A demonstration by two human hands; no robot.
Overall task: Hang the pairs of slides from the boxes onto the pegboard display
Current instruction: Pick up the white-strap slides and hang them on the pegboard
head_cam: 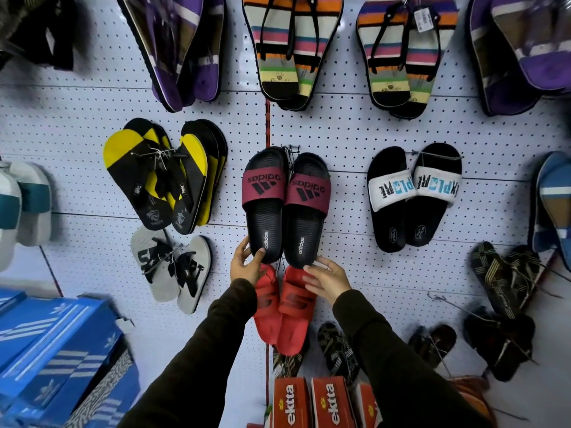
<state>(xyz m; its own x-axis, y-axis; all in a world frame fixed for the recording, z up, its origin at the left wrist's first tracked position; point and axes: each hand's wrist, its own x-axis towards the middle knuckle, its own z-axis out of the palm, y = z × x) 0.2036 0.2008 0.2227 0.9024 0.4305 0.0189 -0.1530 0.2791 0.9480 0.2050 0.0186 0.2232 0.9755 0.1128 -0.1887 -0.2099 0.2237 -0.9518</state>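
Note:
A pair of black slides with maroon straps point(285, 205) hangs on a peg at the centre of the white pegboard point(346, 134), heels down. My left hand point(245, 262) grips the heel of the left slide, thumb over its edge. My right hand point(327, 278) rests with fingers spread just under the heel of the right slide, touching it. Directly below, partly behind both hands, hangs a pair of red slides point(282, 307). Dark sleeves cover both forearms.
Other pairs fill the board: yellow-black flip-flops point(163, 177), grey ones point(173, 270), black slides with white straps point(414, 193), striped sandals point(293, 47) above, dark strappy sandals point(500, 282) at right. Blue boxes point(58, 356) stack at lower left, red boxes point(312, 403) below.

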